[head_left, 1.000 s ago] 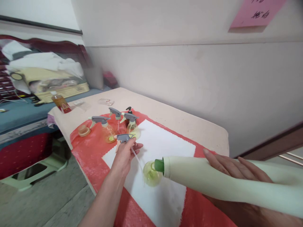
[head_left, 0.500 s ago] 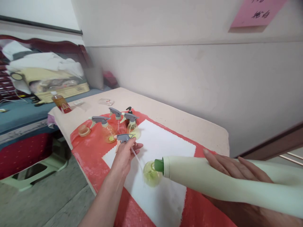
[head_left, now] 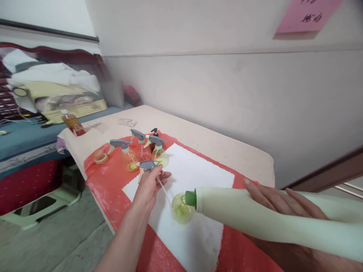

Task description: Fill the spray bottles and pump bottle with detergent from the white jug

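stool [head_left: 31,177]: far L, red dotted cover, lt-green plastic legs, on gray floor [head_left: 82,226]
bed [head_left: 45,133]: L bg, blue-green, piled w/ white fabric [head_left: 62,75] + misc stuff
drink btl [head_left: 73,122]: white cap, red label, amber liquid, on beige tbl [head_left: 204,138] nr its L corner
tan disc thing [head_left: 100,156]: on red sheet [head_left: 104,185], too blurry to ID
spray btls [head_left: 130,160]: x3, gray trigger tops, bunched upright on red sheet, blk pump btl [head_left: 154,132] tucked in behind
L hand [head_left: 154,177]: gripping gray sprayer head [head_left: 147,165], tube [head_left: 167,196] hanging down just beside round btl [head_left: 180,213]
round btl: on white cloth [head_left: 198,173], btwn both hands, see-thru, yellowish-green, no sprayer on
lt-green vessel [head_left: 232,207]: tipped sideways above cloth, dk green spout [head_left: 190,198] at neck of round btl, can't tell if touching or pouring
R hand [head_left: 286,204]: wrapped round lt-green vessel, fingers over top
pink note [head_left: 310,17]: stuck up on wall [head_left: 227,83], upper R, blk handwriting, top cut off
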`<state>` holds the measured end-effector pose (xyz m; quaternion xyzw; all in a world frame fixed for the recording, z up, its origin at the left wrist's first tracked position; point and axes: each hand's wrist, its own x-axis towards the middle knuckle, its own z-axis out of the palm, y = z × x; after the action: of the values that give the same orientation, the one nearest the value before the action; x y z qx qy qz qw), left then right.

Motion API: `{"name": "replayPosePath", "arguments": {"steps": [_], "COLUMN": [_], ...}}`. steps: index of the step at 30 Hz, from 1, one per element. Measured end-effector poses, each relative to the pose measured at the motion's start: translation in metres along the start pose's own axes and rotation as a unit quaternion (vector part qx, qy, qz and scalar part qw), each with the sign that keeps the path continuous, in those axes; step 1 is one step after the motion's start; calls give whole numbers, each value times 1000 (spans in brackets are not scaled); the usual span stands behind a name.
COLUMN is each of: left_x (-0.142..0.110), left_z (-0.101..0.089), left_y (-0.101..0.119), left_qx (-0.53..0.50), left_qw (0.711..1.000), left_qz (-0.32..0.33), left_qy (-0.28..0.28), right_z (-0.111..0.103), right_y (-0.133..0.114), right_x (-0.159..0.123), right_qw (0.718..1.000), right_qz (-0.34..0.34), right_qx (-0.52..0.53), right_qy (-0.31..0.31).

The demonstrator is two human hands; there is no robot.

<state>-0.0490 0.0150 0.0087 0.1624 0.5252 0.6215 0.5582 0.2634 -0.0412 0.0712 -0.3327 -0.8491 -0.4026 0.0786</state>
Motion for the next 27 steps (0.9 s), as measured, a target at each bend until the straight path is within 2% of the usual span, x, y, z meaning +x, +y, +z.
{"name": "replayPosePath", "arguments": {"steps": [10,16,27], "left_x": [2,4,3], "left_z": [-1,-2,-2], "left_y": [-1,-1,-1], "left_qx": [2,0,1], "left_qw": [1000,1000,1000], "left_qz": [-2,-5,-4], "left_qy": [1,0,4], "right_z": [-6,-6,-13], "right_y": [0,2,-1], "right_x": [9,7,17], "right_qw": [999,1000,997], "right_qz": [19,6,41], "right_qx": [32,23,43], "right_qy": [35,13,41]}}
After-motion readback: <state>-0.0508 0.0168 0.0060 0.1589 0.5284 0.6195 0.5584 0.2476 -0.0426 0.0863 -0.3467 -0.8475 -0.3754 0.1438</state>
